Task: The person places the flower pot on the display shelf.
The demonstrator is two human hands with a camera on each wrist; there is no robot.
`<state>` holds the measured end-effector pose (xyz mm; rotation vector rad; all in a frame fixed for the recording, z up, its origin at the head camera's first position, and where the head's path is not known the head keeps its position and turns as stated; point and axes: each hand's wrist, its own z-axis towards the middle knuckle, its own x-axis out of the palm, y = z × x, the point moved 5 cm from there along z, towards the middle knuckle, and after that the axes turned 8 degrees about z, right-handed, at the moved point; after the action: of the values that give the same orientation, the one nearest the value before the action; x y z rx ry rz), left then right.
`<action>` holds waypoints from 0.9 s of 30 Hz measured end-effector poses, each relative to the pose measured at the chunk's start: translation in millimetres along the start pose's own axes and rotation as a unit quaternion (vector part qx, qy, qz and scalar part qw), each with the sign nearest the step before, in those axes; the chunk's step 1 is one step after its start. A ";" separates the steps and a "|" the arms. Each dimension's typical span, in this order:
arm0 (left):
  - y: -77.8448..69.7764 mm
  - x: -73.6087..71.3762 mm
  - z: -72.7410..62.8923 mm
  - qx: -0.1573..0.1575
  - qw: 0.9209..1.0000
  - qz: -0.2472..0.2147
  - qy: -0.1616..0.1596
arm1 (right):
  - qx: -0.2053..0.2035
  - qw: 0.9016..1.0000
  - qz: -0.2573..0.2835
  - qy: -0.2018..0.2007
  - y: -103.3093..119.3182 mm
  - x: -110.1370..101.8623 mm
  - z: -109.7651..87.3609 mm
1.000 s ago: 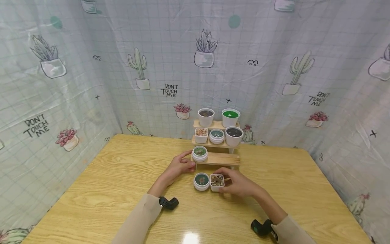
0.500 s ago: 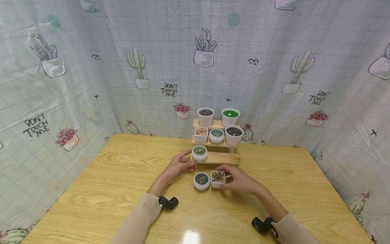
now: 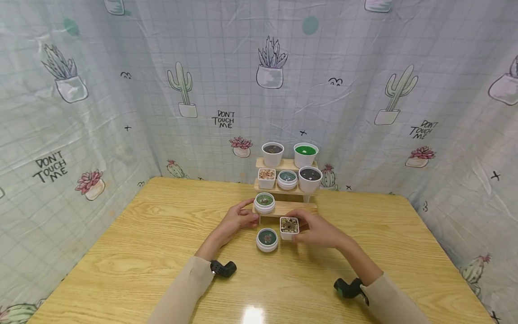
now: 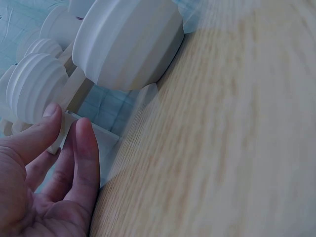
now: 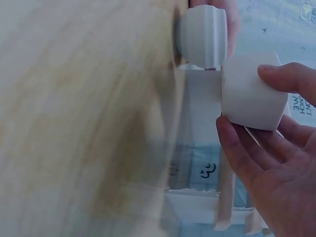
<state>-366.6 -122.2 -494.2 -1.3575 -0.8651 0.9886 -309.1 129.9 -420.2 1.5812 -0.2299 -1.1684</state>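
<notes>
My right hand (image 3: 319, 230) grips a small square white pot (image 3: 289, 236) filled with brown and cream pebbles. In the right wrist view the pot (image 5: 252, 94) is raised off the wood, thumb on one side and fingertips on the other. It hovers before the lowest tier of a wooden stepped stand (image 3: 293, 208). At that tier's left end my left hand (image 3: 234, 221) pinches the stand's end piece (image 4: 66, 126) between thumb and fingers. Just above its fingertips sits a round ribbed white pot with green filling (image 3: 265, 208). A second round pot, dark green inside (image 3: 267, 246), stands on the table.
The middle tier carries a square pot of pebbles (image 3: 266, 182), a round ribbed pot (image 3: 287, 183) and a tapered pot with dark filling (image 3: 310, 183). Two tapered pots (image 3: 273, 158) occupy the top tier. A printed curtain (image 3: 218, 67) hangs behind the wooden table (image 3: 162, 225).
My right hand has lifted the square pot from beside the round pot on the table and carried it forward towards the stand. The left hand has stayed in place.
</notes>
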 end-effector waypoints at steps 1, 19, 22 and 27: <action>0.3 -0.3 0.2 0.000 1.000 0.000 0.000 | -0.004 1.000 -0.003 -0.001 1.6 -1.3 1.5; -1.2 0.7 -1.4 -0.007 1.000 -0.002 0.001 | -0.027 0.999 -0.002 -0.028 11.1 -21.0 27.9; -1.3 0.4 -1.3 -0.005 1.000 -0.001 -0.001 | -0.028 0.999 -0.010 -0.039 10.3 -24.9 31.8; -1.0 -0.1 -1.0 -0.002 1.000 -0.002 -0.002 | -0.011 0.998 -0.009 -0.062 7.1 -28.7 38.3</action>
<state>-365.6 -122.6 -493.3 -1.3571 -0.8729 0.9867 -349.6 122.0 -395.1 1.4959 -0.2832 -1.2816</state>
